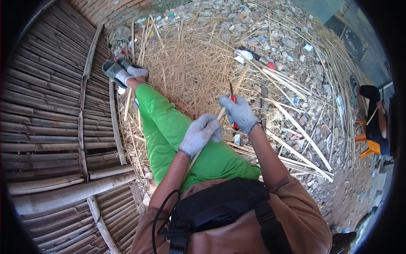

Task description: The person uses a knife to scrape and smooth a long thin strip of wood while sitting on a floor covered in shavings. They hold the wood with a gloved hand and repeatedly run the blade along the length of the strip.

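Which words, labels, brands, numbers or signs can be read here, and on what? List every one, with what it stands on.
None: no text can be read anywhere in this picture.
White sheet on the ground: any print is too small to make out.
Blue-white scrap at the right: too small and blurred to tell.
Red-handled knife in the right hand: no readable marking.
Black bag on the chest: no readable lettering.
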### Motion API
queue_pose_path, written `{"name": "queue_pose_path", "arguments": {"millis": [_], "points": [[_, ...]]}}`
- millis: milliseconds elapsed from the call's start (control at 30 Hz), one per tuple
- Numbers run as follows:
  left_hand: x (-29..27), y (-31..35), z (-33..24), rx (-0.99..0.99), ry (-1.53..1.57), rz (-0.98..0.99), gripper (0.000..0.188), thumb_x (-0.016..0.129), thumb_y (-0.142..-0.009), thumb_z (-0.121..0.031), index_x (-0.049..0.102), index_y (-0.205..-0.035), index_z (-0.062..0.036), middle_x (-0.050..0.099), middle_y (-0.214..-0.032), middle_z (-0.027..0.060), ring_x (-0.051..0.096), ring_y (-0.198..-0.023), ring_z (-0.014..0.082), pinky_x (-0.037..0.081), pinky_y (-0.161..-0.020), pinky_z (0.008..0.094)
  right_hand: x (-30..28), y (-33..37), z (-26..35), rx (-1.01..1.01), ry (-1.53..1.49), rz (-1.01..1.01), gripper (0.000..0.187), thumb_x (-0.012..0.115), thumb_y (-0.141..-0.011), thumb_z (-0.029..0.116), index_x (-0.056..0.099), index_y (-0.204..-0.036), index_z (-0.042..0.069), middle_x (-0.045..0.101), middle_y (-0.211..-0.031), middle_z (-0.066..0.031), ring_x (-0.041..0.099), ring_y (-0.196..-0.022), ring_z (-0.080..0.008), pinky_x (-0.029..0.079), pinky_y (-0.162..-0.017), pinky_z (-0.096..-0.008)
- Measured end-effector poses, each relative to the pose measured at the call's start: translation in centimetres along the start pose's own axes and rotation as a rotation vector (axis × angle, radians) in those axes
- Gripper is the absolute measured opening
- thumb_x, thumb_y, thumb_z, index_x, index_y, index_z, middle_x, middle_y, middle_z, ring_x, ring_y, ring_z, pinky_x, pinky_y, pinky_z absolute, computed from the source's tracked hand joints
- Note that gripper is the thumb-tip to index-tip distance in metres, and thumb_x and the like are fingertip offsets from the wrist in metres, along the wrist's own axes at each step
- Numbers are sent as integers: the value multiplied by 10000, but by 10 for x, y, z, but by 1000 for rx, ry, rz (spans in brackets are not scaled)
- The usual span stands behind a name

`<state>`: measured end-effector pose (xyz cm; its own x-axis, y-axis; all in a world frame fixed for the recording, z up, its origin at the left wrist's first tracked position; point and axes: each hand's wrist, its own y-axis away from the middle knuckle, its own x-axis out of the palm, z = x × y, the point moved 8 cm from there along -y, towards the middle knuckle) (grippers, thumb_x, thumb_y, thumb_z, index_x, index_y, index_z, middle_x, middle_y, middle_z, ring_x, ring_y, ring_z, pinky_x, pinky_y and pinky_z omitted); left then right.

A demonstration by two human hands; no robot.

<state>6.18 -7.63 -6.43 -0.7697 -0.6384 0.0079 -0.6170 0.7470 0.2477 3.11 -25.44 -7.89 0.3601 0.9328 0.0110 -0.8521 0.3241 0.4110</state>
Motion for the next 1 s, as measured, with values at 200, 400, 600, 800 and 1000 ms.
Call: {"name": "queue_pose_path", "arguments": {"millis": [200, 400, 600, 800, 1000], "points": [[-63, -59, -33, 223, -371, -339, 331, 653, -1074, -143, 625, -1402, -105, 778, -1086, 186, 782, -914, 316, 650, -843, 429, -15, 14, 16, 30, -50, -9, 305, 734, -1054, 352, 672, -1063, 54, 560, -677, 25, 499, -482, -84, 409, -444, -259], [-46, -68, -65, 343, -1083, -230, 612, 694, -961, -43, 580, -1550, -163, 589, -1532, 282, 738, -1153, 472, 620, -982, 508, -13, 20, 6, 49, -79, 50, 293, 725, -1066, 344, 691, -1075, 53, 571, -686, 21, 506, -489, -83, 421, -463, -256], [-37, -19, -71, 717, -972, -363, 492, 679, -994, -60, 637, -1484, -86, 785, -1171, 196, 756, -1113, 413, 614, -1004, 446, 11, 14, 0, 64, -56, 117, 257, 704, -1069, 316, 708, -1106, 61, 599, -722, 31, 517, -520, -70, 427, -472, -249], [-11, 37, -19, -24, -169, -109, 450, 637, -1120, -215, 621, -1524, -17, 759, -991, 55, 712, -814, 136, 605, -780, 310, 21, 1, -3, 80, -112, 175, 360, 752, -1024, 310, 659, -1210, 16, 597, -744, 8, 513, -505, -80, 439, -460, -273], [-28, 88, 2, -149, -175, -170, 418, 632, -1133, -243, 652, -1479, -10, 756, -944, 17, 645, -668, 64, 547, -601, 254, -5, -28, 15, -41, -239, -135, 335, 742, -1030, 329, 633, -1127, 28, 596, -751, -4, 524, -532, -83, 467, -479, -276]]}}
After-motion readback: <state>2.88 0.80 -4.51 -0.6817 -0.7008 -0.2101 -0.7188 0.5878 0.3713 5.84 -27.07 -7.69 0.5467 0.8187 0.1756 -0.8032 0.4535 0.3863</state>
